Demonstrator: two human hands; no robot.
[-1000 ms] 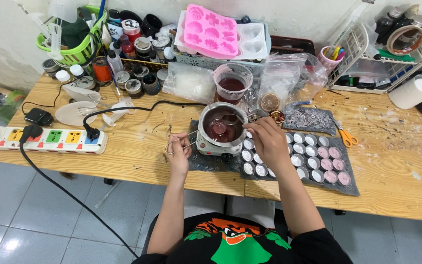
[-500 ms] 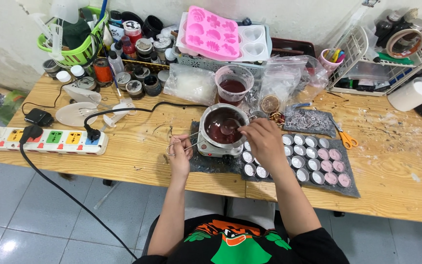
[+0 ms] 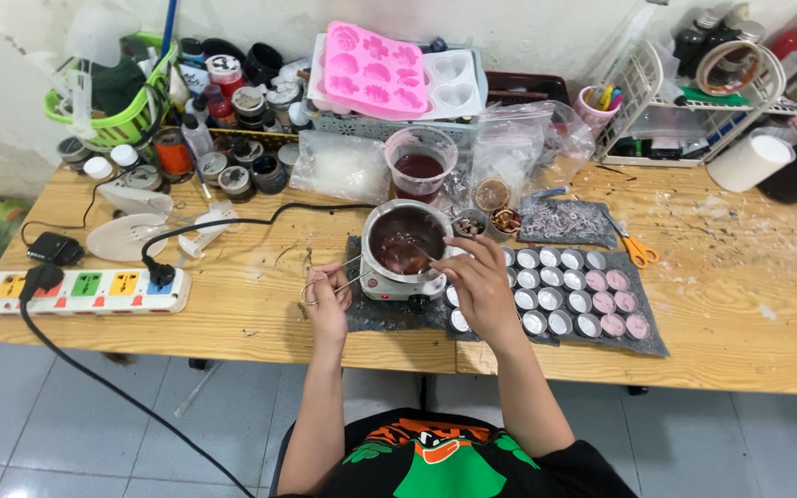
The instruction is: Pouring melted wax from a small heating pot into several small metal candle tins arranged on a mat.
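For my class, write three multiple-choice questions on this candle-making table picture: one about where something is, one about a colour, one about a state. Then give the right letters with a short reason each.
1. Where does the metal pot sit?
A. on a small hot plate
B. inside the green basket
C. on the floor

2. What colour is the liquid in the pot?
A. blue
B. dark red
C. white

3. What is the left hand doing?
A. resting flat on the table
B. holding the pot's wire handle
C. holding scissors

Answers:
1 A, the pot stands on the hot plate on the dark mat.
2 B, the pool in the pot looks dark red.
3 B, its fingers close on the wire handle while the right hand stirs.
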